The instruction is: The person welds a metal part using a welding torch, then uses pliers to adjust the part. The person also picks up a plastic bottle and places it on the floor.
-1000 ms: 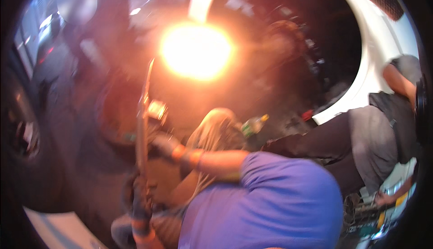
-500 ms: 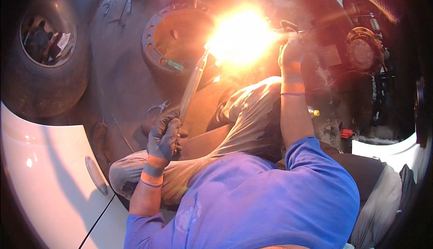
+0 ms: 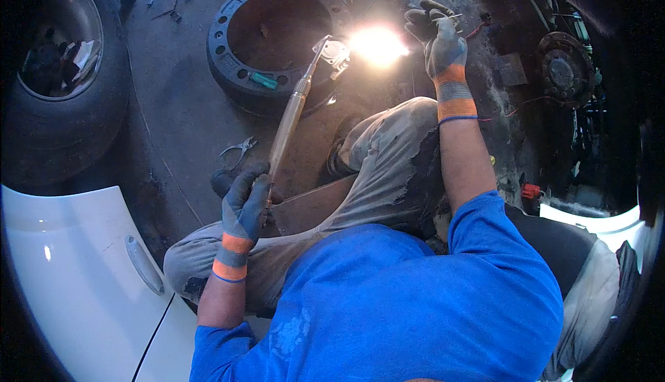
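My left hand (image 3: 244,198), in a grey glove with an orange-striped cuff, is closed round the rear of a long metal gas torch (image 3: 287,122). The torch slants up and away to a thin bent tip beside a small grey metal part (image 3: 334,53). Just right of that part glows a bright flame (image 3: 378,46), its glare hiding what lies behind. My right hand (image 3: 445,41), gloved alike, is raised beyond the flame. Its fingers are curled and pinch a thin, light-coloured rod, only a short piece of which shows. Next to the torch tip lies a large brake drum (image 3: 228,60).
A green-handled tool (image 3: 263,80) rests on the drum's rim. Pliers (image 3: 239,148) lie on the floor near my left hand. A tyre (image 3: 62,132) with its wheel stands at left, above a white car door panel (image 3: 69,243). A round hub (image 3: 566,70) sits at right.
The flame has shrunk greatly and its glare has faded, so the metal part and drum show clearly. My right hand has risen slightly away from the flame; the torch stays in my left.
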{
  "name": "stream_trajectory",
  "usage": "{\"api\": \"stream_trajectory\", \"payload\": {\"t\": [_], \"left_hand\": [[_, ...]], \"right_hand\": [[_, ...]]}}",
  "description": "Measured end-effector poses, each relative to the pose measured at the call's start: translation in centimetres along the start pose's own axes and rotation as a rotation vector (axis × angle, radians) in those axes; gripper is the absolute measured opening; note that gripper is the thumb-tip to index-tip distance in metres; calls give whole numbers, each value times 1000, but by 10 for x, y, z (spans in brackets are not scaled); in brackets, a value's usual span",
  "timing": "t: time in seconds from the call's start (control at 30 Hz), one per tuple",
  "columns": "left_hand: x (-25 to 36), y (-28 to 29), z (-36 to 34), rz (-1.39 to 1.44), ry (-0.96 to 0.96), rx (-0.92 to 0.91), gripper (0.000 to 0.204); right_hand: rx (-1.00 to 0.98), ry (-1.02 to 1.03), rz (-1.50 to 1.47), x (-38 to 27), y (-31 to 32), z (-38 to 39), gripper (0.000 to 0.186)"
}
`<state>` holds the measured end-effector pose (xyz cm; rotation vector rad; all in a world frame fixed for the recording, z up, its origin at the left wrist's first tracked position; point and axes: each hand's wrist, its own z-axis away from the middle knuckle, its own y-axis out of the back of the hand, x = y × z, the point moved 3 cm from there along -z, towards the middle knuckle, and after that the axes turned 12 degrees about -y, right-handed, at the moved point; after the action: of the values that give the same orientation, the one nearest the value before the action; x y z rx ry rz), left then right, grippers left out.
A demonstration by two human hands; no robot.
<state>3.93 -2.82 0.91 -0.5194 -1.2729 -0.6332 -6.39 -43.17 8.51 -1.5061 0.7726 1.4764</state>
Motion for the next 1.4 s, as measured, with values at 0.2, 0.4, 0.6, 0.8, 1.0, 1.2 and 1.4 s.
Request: {"api": "stream_trajectory", "payload": {"t": [0.2, 0.4, 0.6, 0.8, 1.0, 1.2, 1.4], "left_hand": [[-5, 9, 6, 18, 203, 8, 33], [-6, 10, 7, -29, 186, 24, 34], [-7, 12, 6, 32, 157, -2, 32], [-12, 13, 5, -4, -5, 0, 30], [-1, 7, 4, 15, 47, 16, 29], [4, 6, 0, 54, -85, 49, 29], [40, 32, -3, 123, -115, 175, 33]], "right_hand": [[112, 22, 151, -3, -4, 10, 33], [118, -36, 359, -4, -14, 21, 35], [29, -35, 63, 10, -7, -3, 35], [-24, 27, 68, 6, -10, -1, 34], [-26, 7, 73, 5, -7, -2, 33], [-139, -139, -56, 7, -25, 18, 36], [-531, -178, 7, 30, -105, 92, 34]]}}
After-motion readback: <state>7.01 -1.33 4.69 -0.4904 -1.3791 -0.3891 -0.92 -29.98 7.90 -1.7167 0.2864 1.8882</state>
